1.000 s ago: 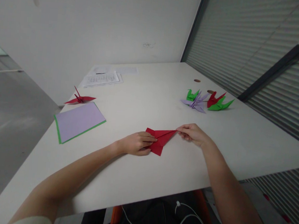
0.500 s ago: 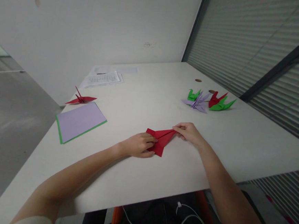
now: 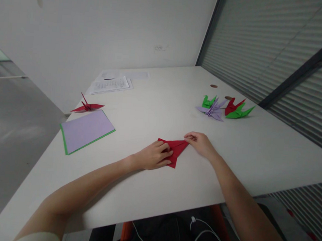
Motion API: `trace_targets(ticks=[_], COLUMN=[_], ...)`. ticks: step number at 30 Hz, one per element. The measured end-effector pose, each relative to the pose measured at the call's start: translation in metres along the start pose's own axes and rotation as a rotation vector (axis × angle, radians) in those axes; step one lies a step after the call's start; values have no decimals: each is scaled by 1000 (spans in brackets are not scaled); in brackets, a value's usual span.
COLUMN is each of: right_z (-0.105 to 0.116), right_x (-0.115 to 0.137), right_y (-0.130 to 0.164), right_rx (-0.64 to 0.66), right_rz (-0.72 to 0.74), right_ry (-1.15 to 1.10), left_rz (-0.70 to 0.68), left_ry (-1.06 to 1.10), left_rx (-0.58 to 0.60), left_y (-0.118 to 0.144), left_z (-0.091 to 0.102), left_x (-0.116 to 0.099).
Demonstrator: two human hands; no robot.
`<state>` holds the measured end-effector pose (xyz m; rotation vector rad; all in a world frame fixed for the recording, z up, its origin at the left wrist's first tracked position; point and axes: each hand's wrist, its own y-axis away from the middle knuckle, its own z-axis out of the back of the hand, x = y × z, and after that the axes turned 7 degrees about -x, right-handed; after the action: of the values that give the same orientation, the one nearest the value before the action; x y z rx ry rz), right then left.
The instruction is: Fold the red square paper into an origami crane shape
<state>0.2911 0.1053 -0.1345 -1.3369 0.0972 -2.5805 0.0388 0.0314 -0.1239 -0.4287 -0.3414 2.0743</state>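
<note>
A piece of folded red origami paper [image 3: 178,148] lies on the white table in front of me, its narrow point toward the right. My left hand [image 3: 156,155] rests over its left part with fingers spread, pressing it against the tabletop and hiding that side. At the pointed right end, my right hand [image 3: 198,142] pinches the tip between thumb and fingers. A crease line runs along the upper face of the paper toward that tip.
A red paper crane [image 3: 88,106] sits at the left, behind a stack of lilac and green sheets [image 3: 87,131]. Printed papers [image 3: 110,84] lie farther back. At the right are a lilac crane [image 3: 213,110], green cranes [image 3: 240,112] and a red one [image 3: 231,106].
My left hand has slid slightly right over the red paper, with its fingers spread further. My right hand has shifted a little left at the tip.
</note>
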Motion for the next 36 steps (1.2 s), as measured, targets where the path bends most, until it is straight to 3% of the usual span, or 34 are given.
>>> trace_targets(ticks=[5,13,18,20,22,29,36], right_z=[-2,0,-1,-5,-9,-4,9], right_x=[-4,-7,21,30,30,-5,-9], right_y=[0,-1,13,24,35,43,38], right_rx=[2,36,-148,19,164,284,297], right_rz=[32,152,452,620,699,664,577], right_ry=[-6,108,399,490,579,704,728], left_rz=[95,66,47,43,42,29,35], left_ry=[85,86,90,75,51,-22,-62], left_rx=[-8,98,75,74,76,146,136], left_y=[3,3,4,4,4,5,7], left_z=[-7,-8,-7,-8,-9,-14,-16], left_x=[0,0,0,0,0,2,5])
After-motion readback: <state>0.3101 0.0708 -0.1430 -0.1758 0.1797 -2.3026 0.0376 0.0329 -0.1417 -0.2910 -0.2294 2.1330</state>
